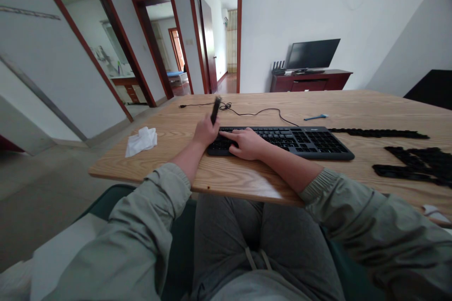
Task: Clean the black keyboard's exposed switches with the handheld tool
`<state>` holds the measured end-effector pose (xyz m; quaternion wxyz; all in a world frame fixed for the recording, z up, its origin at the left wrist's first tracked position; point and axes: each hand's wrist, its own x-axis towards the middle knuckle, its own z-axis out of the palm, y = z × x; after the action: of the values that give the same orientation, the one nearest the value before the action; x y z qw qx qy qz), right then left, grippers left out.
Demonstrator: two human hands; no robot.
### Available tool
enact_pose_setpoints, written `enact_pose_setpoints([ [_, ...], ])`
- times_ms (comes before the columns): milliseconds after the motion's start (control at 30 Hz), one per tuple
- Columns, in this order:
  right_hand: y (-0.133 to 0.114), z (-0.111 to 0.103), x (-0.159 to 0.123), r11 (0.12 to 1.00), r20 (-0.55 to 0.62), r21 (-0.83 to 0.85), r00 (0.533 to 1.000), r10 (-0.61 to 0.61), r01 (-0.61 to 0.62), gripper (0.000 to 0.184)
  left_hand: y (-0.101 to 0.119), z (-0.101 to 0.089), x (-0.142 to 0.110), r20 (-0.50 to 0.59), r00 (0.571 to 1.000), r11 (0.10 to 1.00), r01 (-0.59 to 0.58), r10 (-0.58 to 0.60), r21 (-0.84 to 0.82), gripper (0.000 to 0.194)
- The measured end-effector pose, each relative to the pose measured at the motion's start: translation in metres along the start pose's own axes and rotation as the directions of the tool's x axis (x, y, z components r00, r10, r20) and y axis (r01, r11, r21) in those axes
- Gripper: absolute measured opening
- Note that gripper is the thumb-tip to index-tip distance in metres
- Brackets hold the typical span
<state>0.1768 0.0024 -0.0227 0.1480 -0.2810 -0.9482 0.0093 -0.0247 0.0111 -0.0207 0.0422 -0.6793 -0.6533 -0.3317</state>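
Note:
My left hand (206, 131) is raised at the left end of a black computer keyboard (282, 143), gripping a slim black stick-like object (215, 110) upright in its fingers. My right hand (246, 144) lies on the left part of the keyboard, its fingers spread over the keys and its index finger stretched toward my left hand. A black cable (252, 112) runs from the keyboard's far edge across the table. Beyond the keyboard lies a small blue tool (314, 116).
Loose black keycaps (413, 164) lie in rows on the wooden table (240, 178) to the right, and a crumpled white tissue (141, 142) is on the left. The near table edge runs close to my lap. A monitor (312, 54) stands on a far sideboard.

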Motion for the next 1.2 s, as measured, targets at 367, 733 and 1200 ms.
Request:
enact_pose_setpoints([
  [367, 0.001, -0.006, -0.001, 0.995, 0.008, 0.096, 0.999, 0.038, -0.038, 0.044, -0.028, -0.008, 0.014, -0.236, 0.926, 0.881, 0.169, -0.296, -0.441, 0.024],
  [733, 0.092, -0.026, 0.127, 0.959, 0.177, -0.11, 0.944, 0.277, -0.261, 0.055, -0.047, -0.021, 0.051, -0.045, 0.838, 0.403, 0.214, -0.544, -0.89, 0.017],
  [1200, 0.125, 0.036, 0.203, 0.952, 0.33, -0.273, 0.917, 0.225, -0.135, 0.038, -0.067, -0.027, 0.051, -0.008, 0.848, 0.347, 0.208, -0.53, -0.915, 0.014],
])
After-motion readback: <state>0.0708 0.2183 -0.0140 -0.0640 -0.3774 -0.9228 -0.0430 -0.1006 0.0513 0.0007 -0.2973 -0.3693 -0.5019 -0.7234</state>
